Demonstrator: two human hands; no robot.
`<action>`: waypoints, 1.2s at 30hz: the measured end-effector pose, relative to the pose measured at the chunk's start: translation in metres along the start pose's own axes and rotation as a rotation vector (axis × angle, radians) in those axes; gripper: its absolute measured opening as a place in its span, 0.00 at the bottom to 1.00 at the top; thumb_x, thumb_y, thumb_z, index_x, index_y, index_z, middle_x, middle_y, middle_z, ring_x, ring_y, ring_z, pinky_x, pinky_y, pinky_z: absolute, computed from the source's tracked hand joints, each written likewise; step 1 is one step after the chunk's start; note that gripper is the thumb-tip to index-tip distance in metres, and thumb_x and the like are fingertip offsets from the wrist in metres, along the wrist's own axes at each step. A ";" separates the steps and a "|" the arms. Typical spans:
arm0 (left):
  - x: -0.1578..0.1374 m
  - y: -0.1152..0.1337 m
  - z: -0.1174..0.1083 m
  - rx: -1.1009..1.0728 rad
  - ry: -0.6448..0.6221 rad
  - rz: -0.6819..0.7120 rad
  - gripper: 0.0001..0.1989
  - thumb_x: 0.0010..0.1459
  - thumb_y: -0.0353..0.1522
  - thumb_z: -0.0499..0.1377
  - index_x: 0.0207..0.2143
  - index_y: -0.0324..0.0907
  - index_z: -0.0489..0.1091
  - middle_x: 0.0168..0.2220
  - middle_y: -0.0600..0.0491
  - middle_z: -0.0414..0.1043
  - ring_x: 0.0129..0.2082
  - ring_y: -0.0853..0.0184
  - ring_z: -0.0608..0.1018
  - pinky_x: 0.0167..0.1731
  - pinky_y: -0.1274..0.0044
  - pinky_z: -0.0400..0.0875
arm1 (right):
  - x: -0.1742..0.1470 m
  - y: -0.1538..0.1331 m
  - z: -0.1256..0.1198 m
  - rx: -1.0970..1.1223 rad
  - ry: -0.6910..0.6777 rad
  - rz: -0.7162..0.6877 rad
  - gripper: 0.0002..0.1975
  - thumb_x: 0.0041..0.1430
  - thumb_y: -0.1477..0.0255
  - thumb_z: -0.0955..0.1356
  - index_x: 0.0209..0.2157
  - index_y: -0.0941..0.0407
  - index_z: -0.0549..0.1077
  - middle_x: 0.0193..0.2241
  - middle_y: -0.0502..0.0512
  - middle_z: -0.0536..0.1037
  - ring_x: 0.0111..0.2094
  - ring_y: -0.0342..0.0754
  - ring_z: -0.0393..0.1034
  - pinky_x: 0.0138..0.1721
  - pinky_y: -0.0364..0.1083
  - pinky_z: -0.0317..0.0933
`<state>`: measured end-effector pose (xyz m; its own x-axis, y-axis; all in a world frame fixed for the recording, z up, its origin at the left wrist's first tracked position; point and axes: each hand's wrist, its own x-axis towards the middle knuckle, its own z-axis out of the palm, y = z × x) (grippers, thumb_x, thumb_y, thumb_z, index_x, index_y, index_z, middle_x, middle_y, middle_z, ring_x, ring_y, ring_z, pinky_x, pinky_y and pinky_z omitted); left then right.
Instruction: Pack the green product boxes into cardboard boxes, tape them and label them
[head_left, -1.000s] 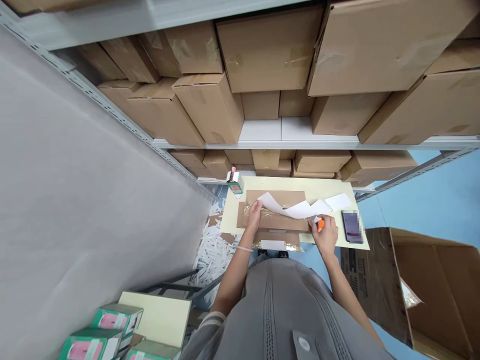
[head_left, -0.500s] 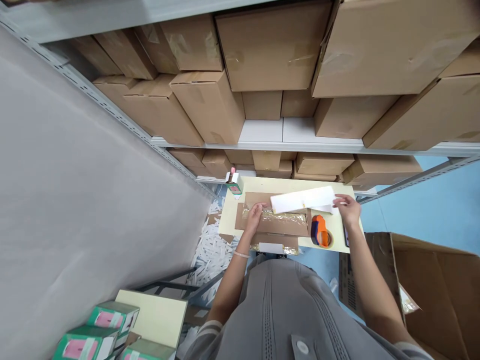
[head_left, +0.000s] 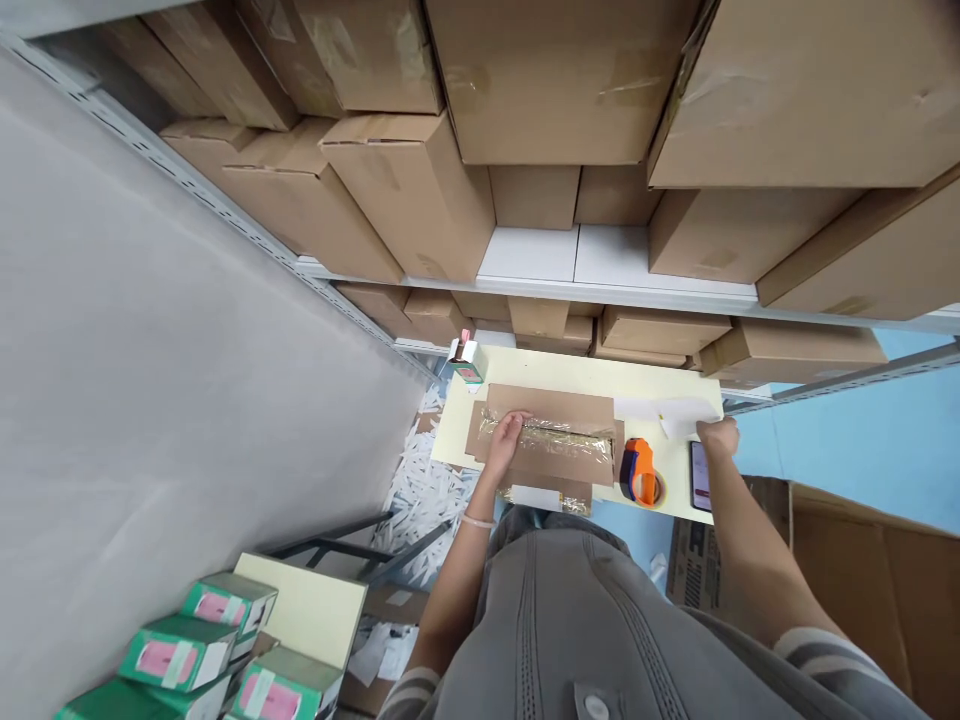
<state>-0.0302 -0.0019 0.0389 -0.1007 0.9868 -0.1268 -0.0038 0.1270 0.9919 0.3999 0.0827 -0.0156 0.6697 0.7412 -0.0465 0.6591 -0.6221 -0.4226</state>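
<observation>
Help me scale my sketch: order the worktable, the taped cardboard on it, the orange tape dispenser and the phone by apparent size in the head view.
1. Worktable
2. Taped cardboard
3. Orange tape dispenser and phone: unsure, since the phone is partly covered

From my remote post, I see brown cardboard (head_left: 566, 404) lying lengthwise across the pale yellow table (head_left: 570, 368), shiny clear tape (head_left: 598, 447) wrinkled along its middle and more brown edges showing past both ends. Just to its right, I see a long strip of white paper (head_left: 688, 410), bent and curling, near the table's right edge.
</observation>
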 end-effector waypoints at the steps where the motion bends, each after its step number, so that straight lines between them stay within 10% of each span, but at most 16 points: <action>1: 0.000 0.000 0.000 0.003 0.002 -0.008 0.19 0.64 0.49 0.53 0.40 0.45 0.74 0.47 0.49 0.77 0.52 0.61 0.76 0.59 0.68 0.63 | -0.013 0.003 0.003 -0.020 -0.012 0.022 0.26 0.47 0.69 0.68 0.50 0.63 0.69 0.41 0.71 0.75 0.40 0.61 0.74 0.39 0.55 0.67; 11: 0.001 0.003 0.003 0.029 -0.030 -0.009 0.20 0.62 0.50 0.54 0.37 0.44 0.74 0.45 0.49 0.77 0.49 0.61 0.76 0.57 0.69 0.64 | -0.211 0.038 0.037 -0.219 -0.288 -0.240 0.40 0.56 0.59 0.64 0.64 0.66 0.52 0.54 0.79 0.68 0.57 0.68 0.64 0.56 0.63 0.54; 15: 0.000 0.006 0.003 0.034 -0.063 -0.005 0.19 0.62 0.50 0.55 0.37 0.44 0.73 0.43 0.49 0.77 0.48 0.61 0.76 0.56 0.68 0.64 | -0.210 0.040 0.036 -0.084 -0.290 -0.195 0.40 0.56 0.63 0.64 0.66 0.61 0.48 0.58 0.74 0.66 0.60 0.65 0.61 0.60 0.64 0.48; 22: -0.002 0.007 -0.001 0.057 -0.111 0.030 0.18 0.63 0.48 0.54 0.37 0.45 0.73 0.43 0.49 0.77 0.49 0.61 0.76 0.56 0.67 0.65 | -0.218 0.047 -0.013 0.646 -0.493 0.017 0.50 0.46 0.52 0.72 0.65 0.55 0.51 0.44 0.61 0.75 0.45 0.60 0.74 0.48 0.57 0.67; 30: -0.006 0.011 -0.001 0.064 -0.200 0.042 0.18 0.63 0.47 0.54 0.39 0.46 0.76 0.45 0.49 0.77 0.51 0.60 0.75 0.61 0.65 0.60 | -0.260 0.014 -0.124 0.758 -0.634 -0.349 0.39 0.56 0.57 0.70 0.66 0.42 0.55 0.65 0.55 0.63 0.66 0.59 0.55 0.61 0.54 0.59; 36: -0.001 0.012 -0.010 -0.065 -0.378 0.007 0.19 0.64 0.48 0.53 0.38 0.48 0.79 0.46 0.49 0.79 0.61 0.57 0.69 0.69 0.62 0.29 | -0.243 -0.044 -0.127 0.727 -0.913 -0.634 0.32 0.58 0.60 0.70 0.63 0.46 0.64 0.64 0.55 0.64 0.65 0.61 0.56 0.64 0.57 0.52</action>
<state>-0.0396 -0.0027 0.0509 0.2735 0.9564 -0.1022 -0.0688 0.1254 0.9897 0.2517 -0.1021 0.1287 -0.3414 0.9310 -0.1294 0.2467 -0.0441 -0.9681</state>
